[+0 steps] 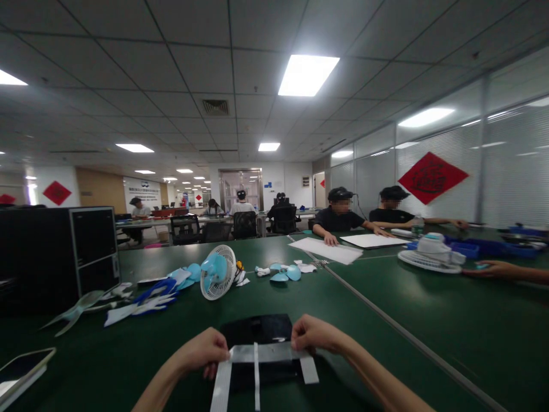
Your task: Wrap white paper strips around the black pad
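Note:
A translucent greyish strip (274, 352) is stretched between my hands, low in the middle of the head view. My left hand (210, 350) pinches its left end, beside a white ribbed band (221, 384) that hangs towards me. The fingers of my right hand (314, 333) are closed on the strip's other end, above a short white piece (309, 370). A narrow white strip (257, 375) crosses the middle. Behind and below lies a glossy black flat object (257, 328), whose kind I cannot make out.
On the green table (369, 355) stand a small fan (218, 272) and loose blue fan blades (285, 272). Gloves (146, 303) lie left of them, by a black computer case (94, 246). A phone (26, 369) is at lower left. Co-workers (343, 214) sit across the table.

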`<state>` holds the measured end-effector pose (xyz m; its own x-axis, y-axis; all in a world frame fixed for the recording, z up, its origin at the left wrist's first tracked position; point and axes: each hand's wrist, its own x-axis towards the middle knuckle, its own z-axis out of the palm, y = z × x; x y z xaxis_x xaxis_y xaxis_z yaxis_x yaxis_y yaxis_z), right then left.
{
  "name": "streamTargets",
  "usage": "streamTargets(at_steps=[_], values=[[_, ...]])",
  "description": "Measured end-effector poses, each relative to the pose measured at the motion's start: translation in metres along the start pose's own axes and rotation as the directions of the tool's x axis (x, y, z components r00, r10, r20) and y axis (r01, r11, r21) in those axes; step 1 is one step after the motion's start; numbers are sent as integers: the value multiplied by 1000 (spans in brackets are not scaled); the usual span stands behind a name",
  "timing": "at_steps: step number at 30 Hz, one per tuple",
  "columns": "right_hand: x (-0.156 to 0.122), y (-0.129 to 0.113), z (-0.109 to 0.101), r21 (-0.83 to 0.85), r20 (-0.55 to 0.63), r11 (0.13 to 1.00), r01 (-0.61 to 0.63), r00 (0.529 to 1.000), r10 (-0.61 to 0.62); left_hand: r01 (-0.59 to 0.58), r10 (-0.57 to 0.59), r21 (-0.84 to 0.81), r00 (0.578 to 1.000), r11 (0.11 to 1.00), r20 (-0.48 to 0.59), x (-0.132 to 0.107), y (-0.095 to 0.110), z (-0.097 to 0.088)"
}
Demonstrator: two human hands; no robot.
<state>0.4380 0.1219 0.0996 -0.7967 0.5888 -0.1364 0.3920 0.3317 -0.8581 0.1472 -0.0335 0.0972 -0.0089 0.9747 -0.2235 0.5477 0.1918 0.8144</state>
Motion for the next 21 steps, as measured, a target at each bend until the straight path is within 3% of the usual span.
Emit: streamTargets(at_steps=[7,16,21], values=[[4,0,8,-178,-105,984,10,994,-29,23,-20,141,1000,990,-16,1,1,-2],[6,4,11,-320,-135,946,43,987,-90,21,-10,222,999,975,-50,0,3,1],[3,0,13,-342,-156,939,32,984,-91,35,0,347,995,937,-101,0,2,0]])
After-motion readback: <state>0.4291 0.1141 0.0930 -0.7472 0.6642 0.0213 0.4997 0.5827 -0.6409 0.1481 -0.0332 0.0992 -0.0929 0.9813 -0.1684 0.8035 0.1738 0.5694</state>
